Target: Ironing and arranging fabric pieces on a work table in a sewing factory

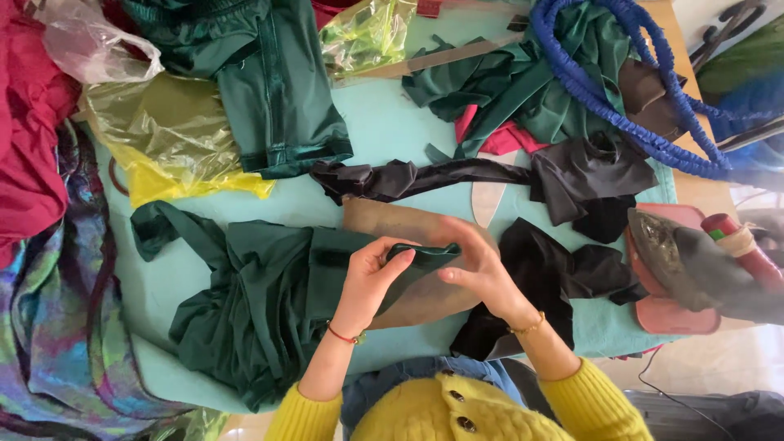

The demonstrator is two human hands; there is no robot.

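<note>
Where both hands' fingers pinch the green fabric, its folded edge hides their tips.

Your left hand and right hand pinch a dark green fabric fold over a brown cardboard pattern; black cloth lies right, iron far right.

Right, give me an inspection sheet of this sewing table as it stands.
Surface: turquoise table, mostly covered.
Job's things: dark green garment; its folded edge pinched over a brown card pattern.
Clutter: black fabric pieces, yellow plastic bag, green trousers, red cloth, iron on its pink rest.
Hands: left hand and right hand both grip the green fold.
Cables: blue braided cord; thin wire at lower right.
Surroundings: multicoloured fabric at left.
</note>
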